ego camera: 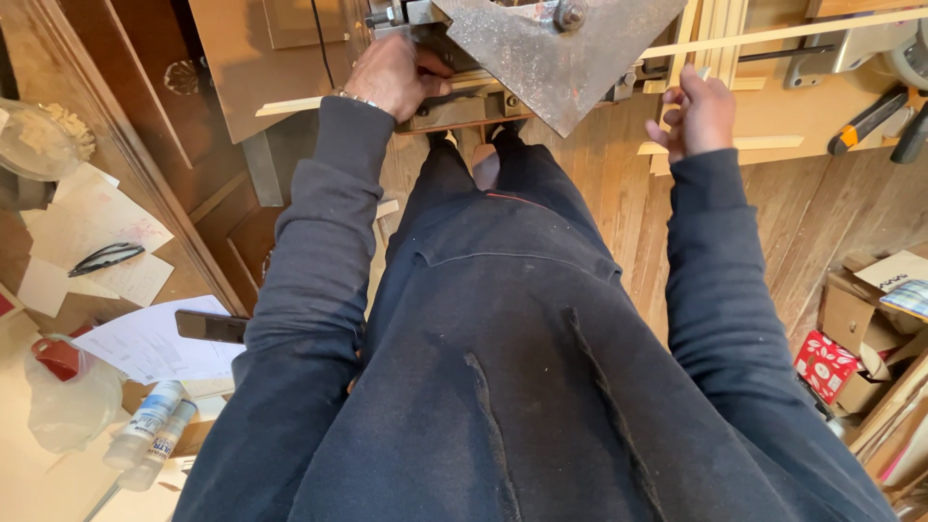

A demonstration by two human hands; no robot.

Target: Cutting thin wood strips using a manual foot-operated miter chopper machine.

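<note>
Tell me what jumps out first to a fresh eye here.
The rusty triangular metal plate at top centre, with the left hand gripping the machine beside it. To the right, the right hand rests on thin wooden strips; papers and glue bottles clutter the left bench.

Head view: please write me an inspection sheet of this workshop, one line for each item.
Surface: wooden floor, worn boards.
Job's things: a rusty metal cutter with an angled plate; a thin wood strip runs across it.
Clutter: papers, black scissors, two small bottles and a plastic jug on the side table; cardboard boxes on the floor.
Grips: left hand closed on the cutter's front part; right hand with loosely curled fingers at the wood strip; whether it clasps the strip cannot be told.
Cables: one thin black cable on the brown panel.
Surroundings: dark carved wood furniture; pale strips stacked behind.
</note>
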